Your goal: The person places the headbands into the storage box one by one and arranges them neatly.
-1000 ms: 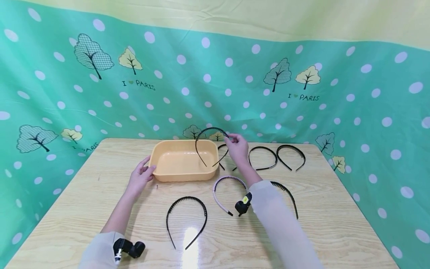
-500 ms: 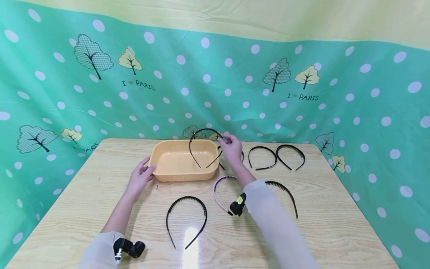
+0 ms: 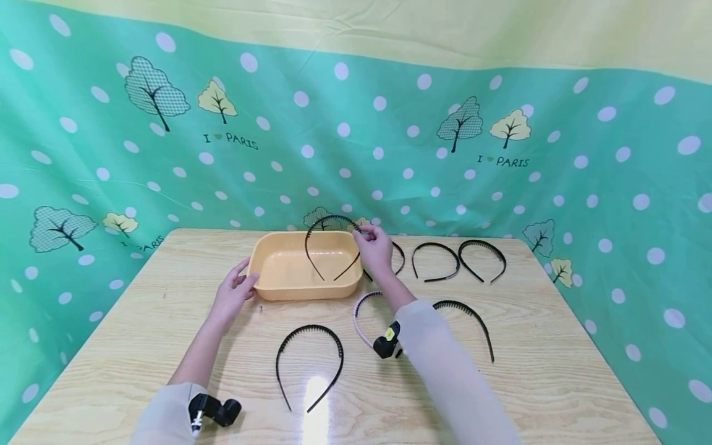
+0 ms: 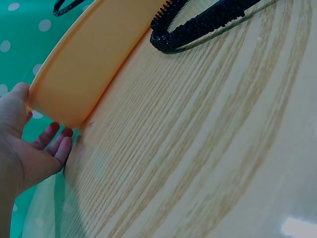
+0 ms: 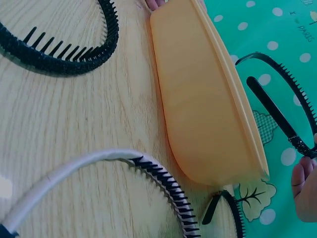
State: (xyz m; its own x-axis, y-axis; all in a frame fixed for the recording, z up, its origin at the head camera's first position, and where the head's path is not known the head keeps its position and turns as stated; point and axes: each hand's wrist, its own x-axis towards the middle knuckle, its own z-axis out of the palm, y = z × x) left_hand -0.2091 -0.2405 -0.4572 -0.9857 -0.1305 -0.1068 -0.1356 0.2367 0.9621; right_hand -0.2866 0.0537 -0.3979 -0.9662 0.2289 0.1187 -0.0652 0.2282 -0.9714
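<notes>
Your right hand (image 3: 376, 250) pinches the raised headband (image 3: 334, 216) by the right side of its black arch, its two ends pointing down over the right half of the tan basin (image 3: 306, 294); whether they touch the basin cannot be told. Your left hand (image 3: 232, 296) grips the basin's left end. You seem to be at the step of putting this headband into the basin; the next move likely calls for lowering it inside the rim, then loosening your pinch while the left hand steadies the basin.

Right of the basin, the nearest black headband (image 3: 403, 254) lies partly behind your hand, then the middle black headband (image 3: 436, 245) and the rightmost black headband (image 3: 483, 242). In front and right of the basin lies a lilac headband (image 3: 354, 318); directly in front, a lone black headband (image 3: 311, 327).
</notes>
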